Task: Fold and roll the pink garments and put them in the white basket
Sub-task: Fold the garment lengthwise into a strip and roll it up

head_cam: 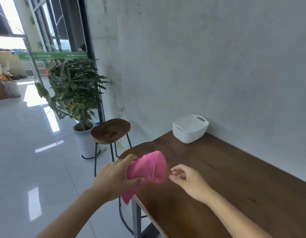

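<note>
A green banner [52,55] behind the glass reads "MAXIMUM"; its other characters are illegible. One rolled pink garment [148,169] is gripped by the left hand [117,177] over the wooden table [226,177] corner, partly hidden by the fingers. The right hand [188,179] hovers beside it, loosely curled, holding nothing. One white basket [190,133] stands at the far end, well apart.

A dark wooden table [234,177] stands against a pale grey wall [200,57]; a wooden-seated stool [111,130] sits just off its far end. Beside the stool a leafy plant [75,90] grows in a white pot [84,141] on the glossy tiled floor [28,152]; a checked hamper [11,89] stands far left.
</note>
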